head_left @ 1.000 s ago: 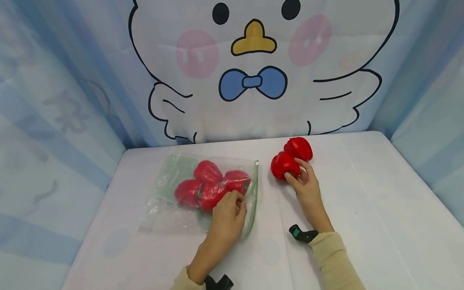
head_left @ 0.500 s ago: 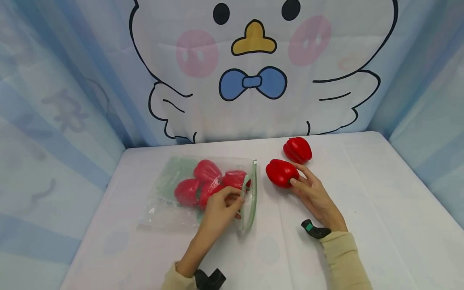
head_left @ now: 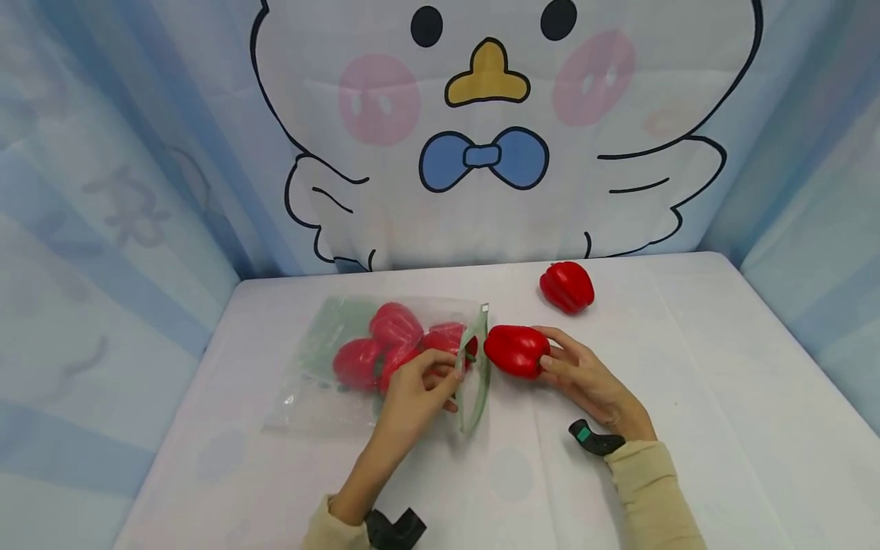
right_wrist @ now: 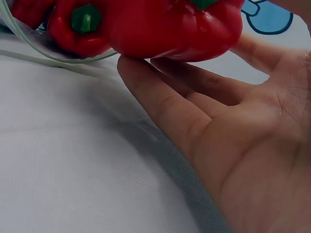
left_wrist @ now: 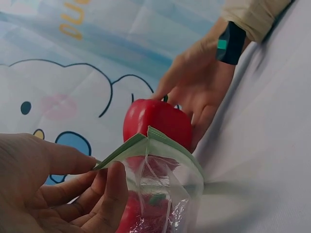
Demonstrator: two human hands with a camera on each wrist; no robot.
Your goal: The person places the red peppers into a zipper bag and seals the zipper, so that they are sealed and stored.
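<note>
My right hand [head_left: 596, 386] holds a red bell pepper [head_left: 516, 351] by its stem end, at the mouth of a clear zip bag [head_left: 323, 412]. Fingers support the pepper from below in the right wrist view, where its green stem [right_wrist: 203, 3] shows. At the bag's green-edged opening, my left hand [head_left: 417, 389] pinches the rim [left_wrist: 127, 145] between thumb and finger, and the mouth gapes toward the pepper. Several red peppers [head_left: 395, 325] lie inside the bag, partly hidden by the left hand. One more red bell pepper [head_left: 567, 287] sits apart on the table, behind the right hand.
A white-covered table [head_left: 722, 367] spreads under everything. Behind it hangs a curtain [head_left: 481, 221] with a cartoon face and bow tie, and blue cloth closes off both sides. Black straps [head_left: 595, 438] sit at the wrists.
My right hand has drawn the pepper away from the other loose one, turned it and moved it left to the bag. My left hand has lifted the bag's rim open.
</note>
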